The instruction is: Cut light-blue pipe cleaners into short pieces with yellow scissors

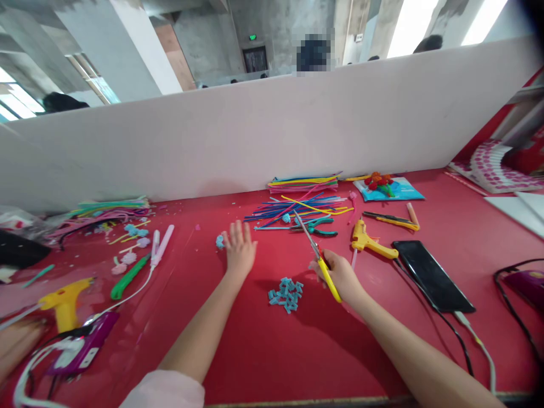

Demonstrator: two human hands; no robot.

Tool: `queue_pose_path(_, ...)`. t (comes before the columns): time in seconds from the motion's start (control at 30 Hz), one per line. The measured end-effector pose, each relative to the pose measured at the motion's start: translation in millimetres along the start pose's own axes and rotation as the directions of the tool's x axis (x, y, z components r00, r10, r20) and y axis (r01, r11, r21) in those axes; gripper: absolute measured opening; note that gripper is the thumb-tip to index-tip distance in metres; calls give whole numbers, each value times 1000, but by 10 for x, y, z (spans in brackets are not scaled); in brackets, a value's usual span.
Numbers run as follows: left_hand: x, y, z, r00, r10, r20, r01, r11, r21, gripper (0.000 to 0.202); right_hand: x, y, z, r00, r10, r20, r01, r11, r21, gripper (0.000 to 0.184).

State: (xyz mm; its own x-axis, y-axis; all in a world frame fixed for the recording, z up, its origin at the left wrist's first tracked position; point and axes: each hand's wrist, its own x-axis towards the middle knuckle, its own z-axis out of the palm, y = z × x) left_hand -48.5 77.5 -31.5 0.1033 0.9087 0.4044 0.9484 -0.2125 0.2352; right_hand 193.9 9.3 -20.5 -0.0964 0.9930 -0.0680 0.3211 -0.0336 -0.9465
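Note:
My left hand (240,247) lies over the red table with its fingers spread, and a small fuzzy blue ball (220,242) sits just left of its fingertips. In my right hand (339,273) is a pair of scissors (326,276) with yellow handles, its blades pointing up and to the left. Between my forearms lies a small heap of short blue pieces (287,294), apart from both hands. Beyond the scissors' tips are loose pipe cleaners (272,211) in blue, pink and yellow, and green-handled pliers (318,228).
To the right lie a yellow glue gun (361,238), a craft knife (393,220) and a black phone (431,275) on a cable. A bundle of pipe cleaners (304,184) rests by the white partition (238,136). At left are another glue gun (66,300) and a purple power strip (87,345).

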Motion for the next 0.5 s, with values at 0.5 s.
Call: queue_pose_path(0.5, -35, 38, -129, 999, 25, -42, -29, 992, -121, 43, -13, -7, 36, 996, 49, 71, -54, 996, 73, 13)
